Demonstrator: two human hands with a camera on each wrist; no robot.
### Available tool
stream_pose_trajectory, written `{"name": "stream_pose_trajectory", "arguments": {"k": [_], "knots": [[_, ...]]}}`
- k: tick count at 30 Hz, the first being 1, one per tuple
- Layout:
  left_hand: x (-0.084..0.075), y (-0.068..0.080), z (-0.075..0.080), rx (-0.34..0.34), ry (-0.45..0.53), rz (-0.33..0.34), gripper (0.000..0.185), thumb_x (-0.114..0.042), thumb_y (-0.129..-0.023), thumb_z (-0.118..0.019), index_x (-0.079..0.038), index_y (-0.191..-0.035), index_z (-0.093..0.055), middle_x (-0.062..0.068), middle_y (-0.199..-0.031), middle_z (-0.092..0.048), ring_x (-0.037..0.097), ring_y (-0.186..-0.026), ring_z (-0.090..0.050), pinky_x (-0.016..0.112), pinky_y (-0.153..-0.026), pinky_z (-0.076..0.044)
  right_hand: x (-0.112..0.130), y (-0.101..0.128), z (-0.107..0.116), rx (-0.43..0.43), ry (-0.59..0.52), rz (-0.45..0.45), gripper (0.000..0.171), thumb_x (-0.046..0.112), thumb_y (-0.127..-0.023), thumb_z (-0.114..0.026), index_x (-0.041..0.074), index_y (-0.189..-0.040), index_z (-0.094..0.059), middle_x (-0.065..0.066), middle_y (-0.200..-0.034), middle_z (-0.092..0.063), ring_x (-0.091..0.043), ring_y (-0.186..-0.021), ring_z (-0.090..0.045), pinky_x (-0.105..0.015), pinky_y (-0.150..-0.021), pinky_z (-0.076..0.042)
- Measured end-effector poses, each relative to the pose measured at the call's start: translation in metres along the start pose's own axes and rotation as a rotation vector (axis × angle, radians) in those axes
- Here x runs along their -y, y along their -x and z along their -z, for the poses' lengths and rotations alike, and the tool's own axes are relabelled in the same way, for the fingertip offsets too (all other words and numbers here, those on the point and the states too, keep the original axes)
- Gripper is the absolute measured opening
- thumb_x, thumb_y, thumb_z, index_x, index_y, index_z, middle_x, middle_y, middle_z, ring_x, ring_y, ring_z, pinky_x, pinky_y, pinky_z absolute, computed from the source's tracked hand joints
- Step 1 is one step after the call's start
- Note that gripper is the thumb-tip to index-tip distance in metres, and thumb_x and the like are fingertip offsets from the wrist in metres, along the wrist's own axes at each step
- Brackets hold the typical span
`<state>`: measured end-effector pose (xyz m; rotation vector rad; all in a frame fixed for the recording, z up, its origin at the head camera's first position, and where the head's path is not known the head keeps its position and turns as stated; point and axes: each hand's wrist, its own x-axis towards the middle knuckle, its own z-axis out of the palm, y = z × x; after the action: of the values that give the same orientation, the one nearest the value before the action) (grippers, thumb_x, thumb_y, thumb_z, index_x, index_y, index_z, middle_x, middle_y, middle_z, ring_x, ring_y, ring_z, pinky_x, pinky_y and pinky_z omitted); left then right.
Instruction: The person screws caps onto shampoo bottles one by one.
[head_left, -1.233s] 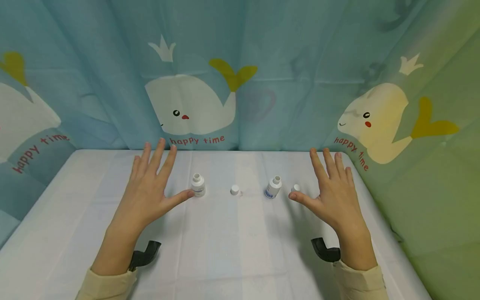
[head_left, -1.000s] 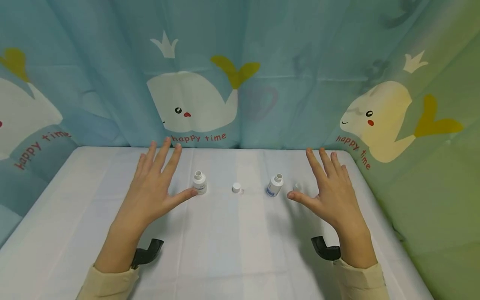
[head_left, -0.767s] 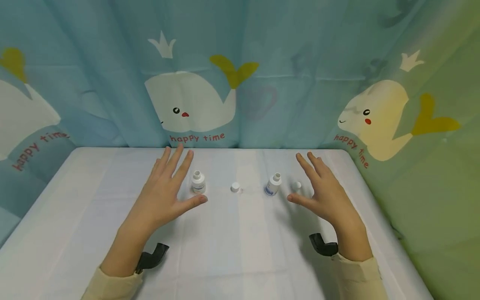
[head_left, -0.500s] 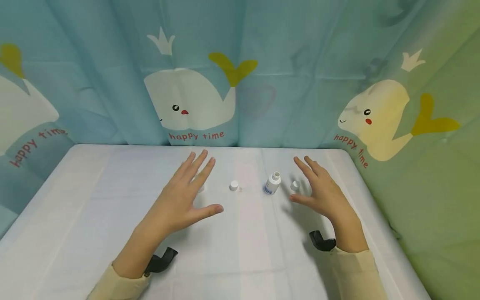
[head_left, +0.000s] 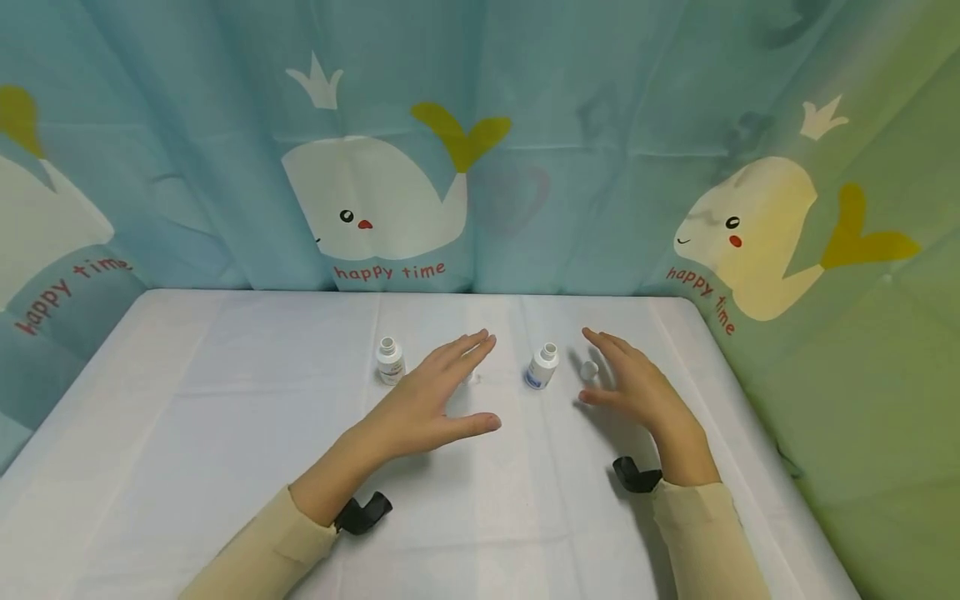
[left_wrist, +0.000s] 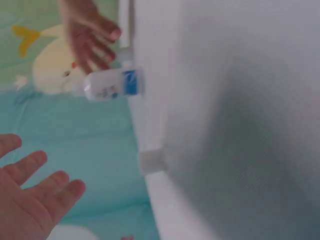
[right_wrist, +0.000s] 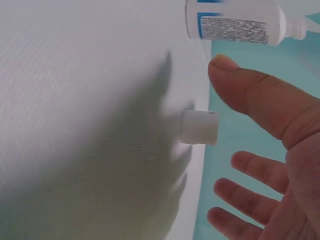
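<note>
In the head view two small white bottles without caps stand upright on the table: a left bottle [head_left: 390, 362] and a right bottle [head_left: 542, 367] with a blue band low on its label. My left hand [head_left: 420, 408] hovers between them, fingers spread, holding nothing. It mostly covers one white cap, which the left wrist view shows as a blurred left cap [left_wrist: 152, 161]. My right hand [head_left: 637, 387] hangs near the other, right cap [head_left: 589, 371], thumb apart from the fingers, touching nothing. In the right wrist view this right cap [right_wrist: 199, 127] lies just beyond the thumb and fingers.
A white cloth covers the table [head_left: 225, 433]. Behind its far edge hangs a blue-green curtain [head_left: 570, 217] with whale prints, and it runs along the right side too. Black curved mounts [head_left: 365, 513] sit at both wrists.
My left hand has swept right, from beside the left bottle to over the left cap. My right hand has drawn slightly left, its fingers bending inward. Bottles and caps stay where they were.
</note>
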<state>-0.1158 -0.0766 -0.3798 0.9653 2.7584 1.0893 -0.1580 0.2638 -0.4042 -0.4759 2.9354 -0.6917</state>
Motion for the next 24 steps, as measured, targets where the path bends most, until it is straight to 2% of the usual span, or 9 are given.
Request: {"name": "stream_pose_trajectory", "arguments": {"k": [8, 11, 15, 17, 20, 22, 24], "knots": [[0.003, -0.023, -0.019, 0.076, 0.067, 0.06, 0.086, -0.064, -0.088, -0.063, -0.038, -0.158, -0.021, -0.018, -0.161, -0.024, 0.008, -0.149, -0.024, 0.041, -0.12, -0.028, -0.007, -0.007, -0.007, 0.032, -0.001, 0.012, 0.085, 0.021, -0.08, -0.084, 0.013, -0.152, -0.04, -0.019, -0.149, -0.046, -0.039, -0.136, -0.044, -0.058, -0.111, -0.036], [0.004, -0.034, -0.027, 0.099, 0.097, 0.081, 0.085, -0.06, -0.089, -0.065, -0.038, -0.158, -0.02, -0.013, -0.161, -0.029, 0.009, -0.147, -0.029, 0.04, -0.119, -0.03, -0.007, -0.009, -0.01, 0.034, 0.014, -0.002, 0.079, 0.02, -0.08, -0.084, 0.012, -0.149, -0.046, -0.02, -0.144, -0.052, -0.039, -0.13, -0.051, -0.058, -0.107, -0.04], [0.005, -0.051, -0.039, 0.135, 0.122, 0.093, 0.084, -0.052, -0.091, -0.067, -0.032, -0.159, -0.021, -0.004, -0.16, -0.034, 0.017, -0.144, -0.037, 0.042, -0.116, -0.035, -0.004, -0.01, -0.012, 0.03, 0.035, -0.026, 0.069, 0.02, -0.08, -0.084, 0.012, -0.142, -0.055, -0.018, -0.129, -0.061, -0.033, -0.111, -0.06, -0.056, -0.095, -0.048], [0.005, -0.06, -0.044, 0.147, 0.18, 0.114, 0.082, -0.045, -0.093, -0.067, -0.027, -0.159, -0.023, 0.001, -0.159, -0.037, 0.022, -0.142, -0.041, 0.043, -0.112, -0.04, -0.002, -0.01, -0.012, 0.03, 0.042, -0.035, 0.061, 0.019, -0.08, -0.083, 0.012, -0.137, -0.06, -0.016, -0.121, -0.064, -0.03, -0.102, -0.061, -0.053, -0.089, -0.05], [0.006, -0.072, -0.051, 0.136, 0.318, 0.159, 0.076, -0.031, -0.095, -0.07, -0.02, -0.158, -0.029, 0.008, -0.156, -0.041, 0.03, -0.139, -0.046, 0.044, -0.108, -0.045, 0.0, -0.01, -0.013, 0.025, 0.043, -0.035, 0.048, 0.014, -0.082, -0.081, 0.012, -0.127, -0.067, -0.013, -0.112, -0.066, -0.027, -0.095, -0.062, -0.049, -0.083, -0.051], [0.007, -0.079, -0.055, 0.124, 0.399, 0.195, 0.073, -0.023, -0.095, -0.07, -0.017, -0.157, -0.031, 0.011, -0.154, -0.044, 0.032, -0.137, -0.048, 0.044, -0.107, -0.046, 0.0, -0.01, -0.014, 0.015, 0.047, -0.023, 0.038, 0.01, -0.081, -0.079, 0.011, -0.119, -0.071, -0.011, -0.107, -0.068, -0.025, -0.091, -0.062, -0.047, -0.08, -0.052], [0.009, -0.084, -0.06, 0.114, 0.44, 0.217, 0.072, -0.018, -0.094, -0.071, -0.015, -0.156, -0.034, 0.013, -0.152, -0.046, 0.033, -0.135, -0.05, 0.046, -0.108, -0.045, 0.0, -0.011, -0.013, 0.004, 0.045, -0.009, 0.029, 0.006, -0.082, -0.078, 0.01, -0.11, -0.073, -0.009, -0.1, -0.068, -0.024, -0.086, -0.061, -0.046, -0.077, -0.052]]}}
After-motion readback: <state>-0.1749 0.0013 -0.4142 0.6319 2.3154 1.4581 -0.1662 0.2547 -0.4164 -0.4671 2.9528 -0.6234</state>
